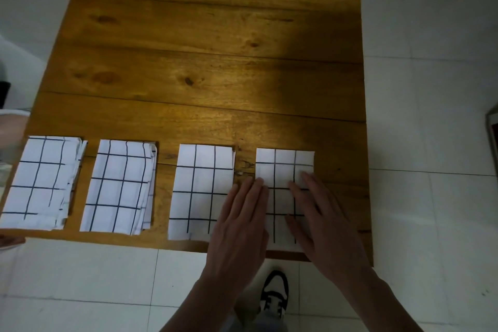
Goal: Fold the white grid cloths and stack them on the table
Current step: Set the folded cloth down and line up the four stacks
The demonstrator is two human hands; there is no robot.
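Observation:
Several folded white grid cloths lie in a row along the near edge of the wooden table. The rightmost cloth lies flat under both hands. My left hand rests with straight fingers on its left edge, partly over the gap beside the third cloth. My right hand presses flat on its right half, fingers spread. Further left lie a thicker folded cloth and the leftmost cloth at the table's corner.
The table's far two thirds are bare wood. White tiled floor surrounds it. My black-and-white shoe stands just under the near edge. Another person's pale form shows at the left border.

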